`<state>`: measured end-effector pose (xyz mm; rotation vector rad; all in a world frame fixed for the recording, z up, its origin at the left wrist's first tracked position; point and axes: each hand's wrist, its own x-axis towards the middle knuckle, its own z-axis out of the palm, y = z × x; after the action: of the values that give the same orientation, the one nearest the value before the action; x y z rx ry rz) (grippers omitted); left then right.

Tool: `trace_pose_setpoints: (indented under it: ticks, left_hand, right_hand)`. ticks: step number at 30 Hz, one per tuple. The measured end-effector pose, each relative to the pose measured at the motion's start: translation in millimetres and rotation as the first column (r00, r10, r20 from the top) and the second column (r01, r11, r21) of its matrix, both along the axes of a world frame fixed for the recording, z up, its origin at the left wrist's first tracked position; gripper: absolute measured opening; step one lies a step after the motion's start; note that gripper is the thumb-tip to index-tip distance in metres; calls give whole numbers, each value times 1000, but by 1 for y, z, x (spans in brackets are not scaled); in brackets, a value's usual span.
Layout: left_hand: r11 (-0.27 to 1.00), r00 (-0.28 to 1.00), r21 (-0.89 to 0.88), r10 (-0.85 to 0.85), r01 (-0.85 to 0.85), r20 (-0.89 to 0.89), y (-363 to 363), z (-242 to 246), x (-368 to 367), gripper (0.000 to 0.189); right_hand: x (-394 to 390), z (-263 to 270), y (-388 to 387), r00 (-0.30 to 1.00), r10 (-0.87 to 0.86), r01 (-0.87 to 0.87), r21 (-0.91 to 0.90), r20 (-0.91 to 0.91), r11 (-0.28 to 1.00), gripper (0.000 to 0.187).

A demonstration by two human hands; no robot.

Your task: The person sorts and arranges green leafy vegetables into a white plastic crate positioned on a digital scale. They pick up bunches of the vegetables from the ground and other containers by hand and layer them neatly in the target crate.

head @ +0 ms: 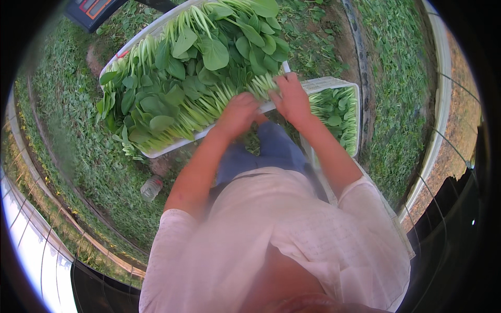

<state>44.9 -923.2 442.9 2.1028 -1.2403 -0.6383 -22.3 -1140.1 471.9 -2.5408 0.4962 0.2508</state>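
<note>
A large white plastic crate [176, 148] lies in front of me, heaped with leafy greens [213, 53] that have pale green stems. My left hand [239, 111] rests at its near edge over the stems, fingers curled; whether it grips any is hidden. Close by on the right, my right hand [290, 96] is at the crate's near right corner, its fingertips touching the stem ends [262, 84]. I cannot tell whether stems are held between its fingers. The two hands are a short distance apart.
A second white crate [358, 117] of greens stands to the right, beside my leg. A clear plastic bottle [152, 188] lies on the ground at left. A dark device with a display [92, 8] is at upper left. Low green plants and black drip tape [358, 43] line the ground.
</note>
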Motion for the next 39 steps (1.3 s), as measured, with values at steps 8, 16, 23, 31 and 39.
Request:
trace_pose_setpoints:
  ticks: [8,16,23,31,39]
  left_hand:
    - [996,1000,-86,26,-28,-16,-4,4,4,18]
    - [976,979,-88,197,-201,-52,21,76,-13,26]
    - [720,721,33,691,-693,52,128,99,-85,17]
    - [439,443,148,897,-886,-12,166,106,-165,17]
    - [378,372,57,924,-924,-87,138,106,-153,17]
  right_hand:
    - [-8,-14,-16,988,21,-37,102,153,994,39]
    - [-10,13,-33,977,-121,53,347,176,936,33]
    - [-35,19,-67,994,1,41,400,-105,915,35]
    - [-66,24,-115,984,144,-164,226,104,960,22]
    - [29,129,-76,757,609,-644,109,236,758,20]
